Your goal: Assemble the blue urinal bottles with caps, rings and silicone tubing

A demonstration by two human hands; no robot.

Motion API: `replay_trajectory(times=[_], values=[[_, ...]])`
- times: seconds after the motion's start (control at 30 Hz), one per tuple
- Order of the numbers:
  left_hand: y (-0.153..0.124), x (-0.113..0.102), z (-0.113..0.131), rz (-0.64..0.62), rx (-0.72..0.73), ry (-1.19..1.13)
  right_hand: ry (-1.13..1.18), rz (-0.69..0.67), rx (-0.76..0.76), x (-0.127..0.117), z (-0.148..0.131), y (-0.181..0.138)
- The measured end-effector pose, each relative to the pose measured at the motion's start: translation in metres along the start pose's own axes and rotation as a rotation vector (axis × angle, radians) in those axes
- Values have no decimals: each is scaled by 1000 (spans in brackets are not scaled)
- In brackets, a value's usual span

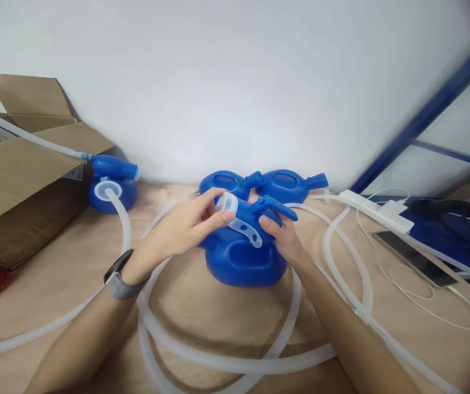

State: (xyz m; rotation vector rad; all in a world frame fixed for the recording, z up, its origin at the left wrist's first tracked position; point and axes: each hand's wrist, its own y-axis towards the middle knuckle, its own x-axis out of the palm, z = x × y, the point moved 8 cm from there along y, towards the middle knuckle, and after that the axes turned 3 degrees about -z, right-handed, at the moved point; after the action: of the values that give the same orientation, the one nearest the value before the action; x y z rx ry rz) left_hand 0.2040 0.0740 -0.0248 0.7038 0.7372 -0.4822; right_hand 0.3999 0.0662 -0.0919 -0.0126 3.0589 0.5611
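My left hand (196, 221) pinches a translucent plastic cap (227, 203) between thumb and fingers. The cap sits at the end of a blue plastic spout piece (245, 210), and a translucent strap with holes (248, 232) hangs from it. Wrapped around the blue piece's right side is my right hand (285, 235), its thumb below a slanting blue handle-like part (278, 207). Directly under both hands is a blue plastic bottle (245, 265) with a recessed grip; whether the spout piece is joined to it, I cannot tell.
Two more blue bottles (285, 189) lie by the wall. At left, another bottle (95, 201) with a hose stands beside an open cardboard box (25, 180). Translucent hoses (235, 361) loop across the table. A power strip (377, 212) and a phone (416, 257) with a cable lie right.
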Motion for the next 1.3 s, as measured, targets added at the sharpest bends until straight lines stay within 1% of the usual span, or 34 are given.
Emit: replay_trajectory(times=[0.1, 0.13, 0.2, 0.27, 0.33, 0.43, 0.5, 0.57, 0.63, 0.77, 0.9, 1.03, 1.17, 1.3], values=[[-5, -7, 12, 140, 98, 16, -175, -101, -231, 12, -33, -7], [-7, -10, 19, 183, 150, -25, -224, -143, -292, 18, -42, -11], [-13, -13, 34, 209, 265, -151, -277, -188, -392, 29, -58, -20], [-17, -14, 46, 194, 348, -264, -274, -173, -464, 36, -72, -27], [-19, -14, 50, 215, 366, -349, -275, -105, -515, 37, -84, -31], [-16, -9, 40, 280, 312, -546, -396, -32, -547, 34, -99, -33], [-12, 0, 31, 274, 264, -701, -491, -18, -543, 30, -105, -32], [-9, 8, 28, 253, 235, -777, -538, -10, -543, 25, -107, -31], [-9, 11, 29, 262, 225, -781, -544, 0, -578, 25, -108, -32], [-16, 10, 34, 319, 207, -779, -575, 55, -707, 32, -112, -40], [-22, 12, 37, 335, 137, -714, -652, 106, -731, 37, -114, -48], [-24, 12, 40, 344, 95, -680, -737, 54, -706, 35, -108, -55], [-18, 19, 35, 262, 33, -795, -790, 17, -722, 27, -100, -59], [-14, 24, 25, 202, -32, -875, -850, -48, -727, 22, -97, -51]])
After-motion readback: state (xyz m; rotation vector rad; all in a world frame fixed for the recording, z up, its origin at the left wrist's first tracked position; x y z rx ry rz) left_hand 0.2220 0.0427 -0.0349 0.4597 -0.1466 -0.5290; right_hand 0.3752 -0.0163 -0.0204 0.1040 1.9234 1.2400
